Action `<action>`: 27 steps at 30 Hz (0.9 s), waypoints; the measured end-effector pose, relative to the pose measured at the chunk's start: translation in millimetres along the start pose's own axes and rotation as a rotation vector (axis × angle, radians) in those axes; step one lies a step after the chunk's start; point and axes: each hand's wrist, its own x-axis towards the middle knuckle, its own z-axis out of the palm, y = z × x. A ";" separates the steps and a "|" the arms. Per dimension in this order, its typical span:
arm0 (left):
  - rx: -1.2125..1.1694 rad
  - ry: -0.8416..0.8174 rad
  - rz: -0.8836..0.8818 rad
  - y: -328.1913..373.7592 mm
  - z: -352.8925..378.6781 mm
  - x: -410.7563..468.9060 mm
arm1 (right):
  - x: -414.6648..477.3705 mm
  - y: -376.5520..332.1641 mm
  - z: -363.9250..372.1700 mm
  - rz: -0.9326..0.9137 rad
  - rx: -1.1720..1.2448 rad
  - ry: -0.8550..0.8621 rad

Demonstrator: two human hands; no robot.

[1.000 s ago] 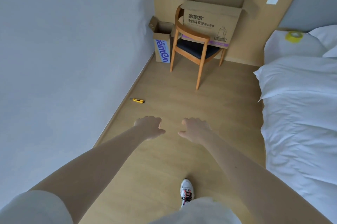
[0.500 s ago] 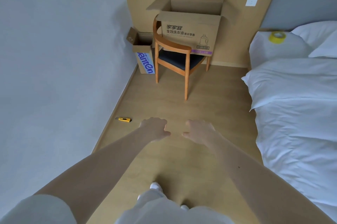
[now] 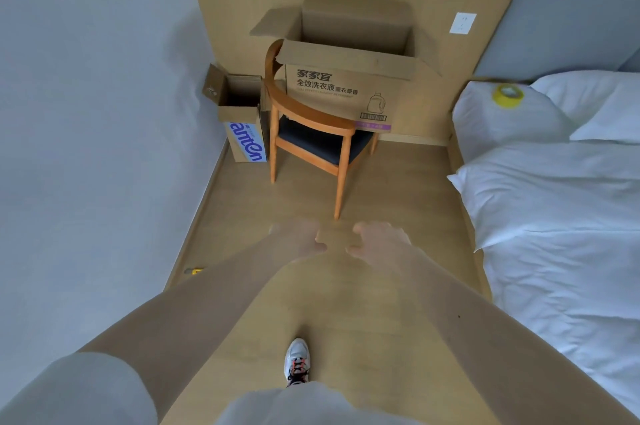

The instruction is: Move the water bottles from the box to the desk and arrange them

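A bedroom, shown by its furnishings.
A bed made up in white linen, with plump white pillows, stands against a grey padded headboard. A curved-back wooden chair with a dark seat cushion stands on the pale wood-look floor, near a white wall socket.

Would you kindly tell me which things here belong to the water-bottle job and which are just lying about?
Job: probably the small blue-lettered box (no bottles visible), left hand, right hand, both empty.
Lying about: wooden chair, large carton, yellow tape roll, yellow cutter, bed.
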 end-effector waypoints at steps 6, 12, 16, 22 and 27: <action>-0.055 -0.047 0.022 -61.6 -28.7 49.1 | 65.4 -35.1 -27.7 0.021 -0.018 -0.037; -0.092 -0.069 0.010 -90.9 -50.3 84.7 | 109.2 -48.7 -54.2 0.025 -0.037 -0.055; -0.101 -0.051 -0.011 -103.7 -64.6 108.1 | 136.9 -49.9 -73.5 -0.001 -0.032 -0.045; -0.102 -0.036 -0.057 -120.9 -88.5 145.5 | 193.4 -47.1 -98.3 -0.079 -0.042 -0.028; -0.079 -0.030 -0.115 -129.0 -132.0 199.3 | 260.7 -31.6 -138.8 -0.139 -0.023 0.009</action>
